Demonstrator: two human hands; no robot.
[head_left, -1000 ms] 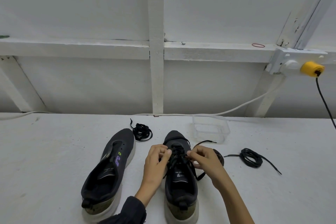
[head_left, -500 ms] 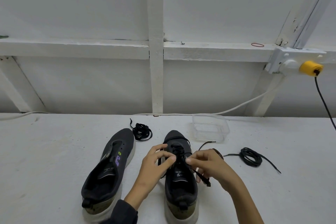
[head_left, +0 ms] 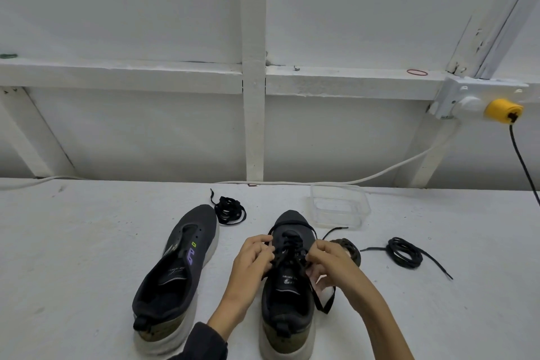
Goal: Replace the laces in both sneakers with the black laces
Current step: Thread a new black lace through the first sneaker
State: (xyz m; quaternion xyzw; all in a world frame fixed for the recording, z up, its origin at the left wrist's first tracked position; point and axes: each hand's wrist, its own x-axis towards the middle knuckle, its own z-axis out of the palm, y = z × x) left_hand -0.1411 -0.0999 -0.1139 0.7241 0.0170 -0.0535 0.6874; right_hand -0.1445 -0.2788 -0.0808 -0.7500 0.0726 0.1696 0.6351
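On the white table (head_left: 87, 242) I count two sneakers: left sneaker (head_left: 175, 269) unlaced at 9 o'clock, right sneaker (head_left: 287, 295) centre, its lace (head_left: 289, 245) pinched in the curled fingers of left hand (head_left: 251, 260) and right hand (head_left: 330, 263). Two coiled laces, at 11 (head_left: 229, 210) and 3 o'clock (head_left: 404, 253), lie outside the one clear tub (head_left: 340, 207).

Two dark grey mesh sneakers (head_left: 181, 257) (head_left: 287, 301) with pale soles. Three black cord laces (head_left: 292, 244) — one threaded, two loose coils (head_left: 229, 210) (head_left: 404, 253). One clear plastic rectangular tub (head_left: 362, 213), one yellow round plug (head_left: 502, 110), one red rubber band (head_left: 408, 72) — two bare hands (head_left: 252, 260) (head_left: 333, 263)
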